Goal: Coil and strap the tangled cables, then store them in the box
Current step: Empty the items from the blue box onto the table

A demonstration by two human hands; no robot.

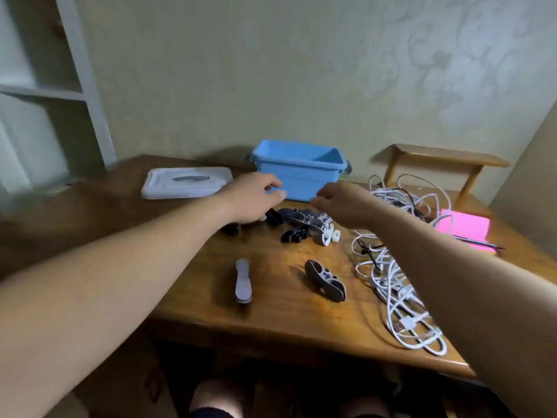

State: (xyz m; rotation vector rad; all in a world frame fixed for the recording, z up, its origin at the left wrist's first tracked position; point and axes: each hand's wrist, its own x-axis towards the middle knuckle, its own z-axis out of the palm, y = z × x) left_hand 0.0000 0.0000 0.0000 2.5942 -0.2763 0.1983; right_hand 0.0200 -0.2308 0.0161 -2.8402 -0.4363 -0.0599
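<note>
Fingers (272,184) curl loosely over slotted black-and-white straps (304,221).

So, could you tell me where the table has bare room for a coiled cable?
Bare wood lies in front of the lid, left of the grey strap, and along the near edge between that strap and the cables. The strap pile before the box and the right side are crowded.

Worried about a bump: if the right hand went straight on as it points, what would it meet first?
Probably the blue box, its front wall; the right hand points there, depth unclear.
</note>
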